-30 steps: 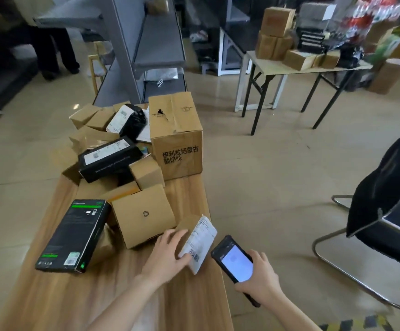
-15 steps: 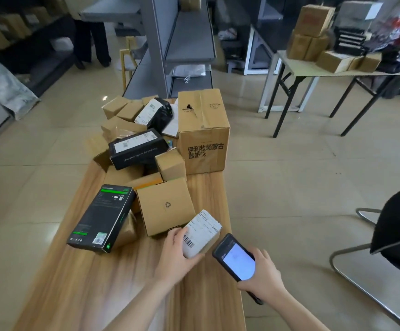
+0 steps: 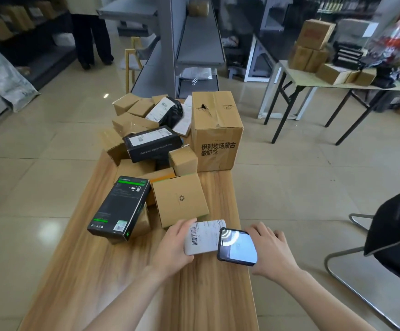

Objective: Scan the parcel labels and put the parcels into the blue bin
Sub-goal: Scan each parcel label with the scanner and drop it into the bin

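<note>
At the far right, cartons (image 3: 316,34) are being borne by a folding table (image 3: 301,78). A black garment (image 3: 397,235) is being carried on a metal-framed chair (image 3: 361,215). Beyond, grey shelving (image 3: 199,39) is being flanked by a standing person's legs (image 3: 91,37).

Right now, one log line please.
step: label scan | left hand: holds labelled parcel | right hand: holds phone at its label | parcel pile: behind, on table
</note>
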Tool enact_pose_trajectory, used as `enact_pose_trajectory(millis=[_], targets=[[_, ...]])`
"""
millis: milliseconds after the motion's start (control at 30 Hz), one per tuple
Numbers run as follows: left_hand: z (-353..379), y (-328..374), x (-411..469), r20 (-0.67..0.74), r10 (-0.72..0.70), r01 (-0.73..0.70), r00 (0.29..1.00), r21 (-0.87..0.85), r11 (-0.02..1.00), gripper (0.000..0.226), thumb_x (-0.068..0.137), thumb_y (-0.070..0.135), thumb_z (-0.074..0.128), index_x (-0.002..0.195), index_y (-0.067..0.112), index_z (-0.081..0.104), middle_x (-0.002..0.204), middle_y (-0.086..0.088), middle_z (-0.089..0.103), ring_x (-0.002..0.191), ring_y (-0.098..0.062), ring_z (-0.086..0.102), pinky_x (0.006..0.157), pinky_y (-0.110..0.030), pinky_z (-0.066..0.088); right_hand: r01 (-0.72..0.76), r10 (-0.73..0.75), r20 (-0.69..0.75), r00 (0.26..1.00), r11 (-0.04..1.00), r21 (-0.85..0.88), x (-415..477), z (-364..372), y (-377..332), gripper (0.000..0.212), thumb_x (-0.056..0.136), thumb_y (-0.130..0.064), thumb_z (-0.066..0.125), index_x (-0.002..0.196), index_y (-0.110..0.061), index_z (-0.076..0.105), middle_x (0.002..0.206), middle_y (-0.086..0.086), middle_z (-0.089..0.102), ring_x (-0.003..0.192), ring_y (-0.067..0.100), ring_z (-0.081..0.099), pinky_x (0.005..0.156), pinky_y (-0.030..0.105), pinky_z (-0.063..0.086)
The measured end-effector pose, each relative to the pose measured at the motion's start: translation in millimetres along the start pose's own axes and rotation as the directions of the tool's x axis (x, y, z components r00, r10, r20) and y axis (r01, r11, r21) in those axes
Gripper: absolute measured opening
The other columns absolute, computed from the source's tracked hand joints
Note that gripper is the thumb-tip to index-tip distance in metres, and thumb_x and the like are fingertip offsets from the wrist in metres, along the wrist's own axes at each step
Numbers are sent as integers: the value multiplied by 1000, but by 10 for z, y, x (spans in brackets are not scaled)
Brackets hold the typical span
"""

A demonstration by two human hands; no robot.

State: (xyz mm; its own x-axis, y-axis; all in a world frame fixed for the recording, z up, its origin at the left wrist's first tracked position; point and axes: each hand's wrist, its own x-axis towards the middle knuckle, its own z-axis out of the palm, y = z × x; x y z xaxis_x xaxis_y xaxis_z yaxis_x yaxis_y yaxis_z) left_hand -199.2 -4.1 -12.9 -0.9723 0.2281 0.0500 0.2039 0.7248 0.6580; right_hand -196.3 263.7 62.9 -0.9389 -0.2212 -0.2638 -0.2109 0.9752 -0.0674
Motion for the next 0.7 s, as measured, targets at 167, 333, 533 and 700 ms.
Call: enact_pose_trajectory(millis=[167,333,533,700], targets=[[-179,-124,-175,16,60,-60,998,7,998,88,67,16,72,146,21,34,144,5,38,130,-12,37,105,-15,26,-10,8,-26,1000,998,-63,-107,-59,-281,75,61,-28,67,130,-35,38,124,-11,36,112,9,47,88,26,31],[-287,-242,-358,35,86,-86,996,12,996,92,67,14,73,147,24,29,143,7,36,130,-11,33,108,-18,26,-35,33,-45,998,997,-61,-317,-76,-529,75,62,-27,67,131,-36,37,125,-11,36,112,10,47,88,27,33],[-364,-395,-651,74,133,-133,988,4,991,96,66,12,73,148,27,26,143,11,32,129,-8,30,107,-16,25,-67,65,-44,997,997,-30,-621,-6,-840,74,61,-28,65,130,-35,39,125,-11,36,111,9,48,91,26,33],[-471,-495,-988,50,144,-144,988,-1,990,94,67,18,76,148,24,28,144,7,34,129,-9,32,107,-17,26,-72,73,-48,996,997,20,-867,111,-1121,80,58,-34,69,132,-34,38,122,-11,37,108,10,49,90,27,35]])
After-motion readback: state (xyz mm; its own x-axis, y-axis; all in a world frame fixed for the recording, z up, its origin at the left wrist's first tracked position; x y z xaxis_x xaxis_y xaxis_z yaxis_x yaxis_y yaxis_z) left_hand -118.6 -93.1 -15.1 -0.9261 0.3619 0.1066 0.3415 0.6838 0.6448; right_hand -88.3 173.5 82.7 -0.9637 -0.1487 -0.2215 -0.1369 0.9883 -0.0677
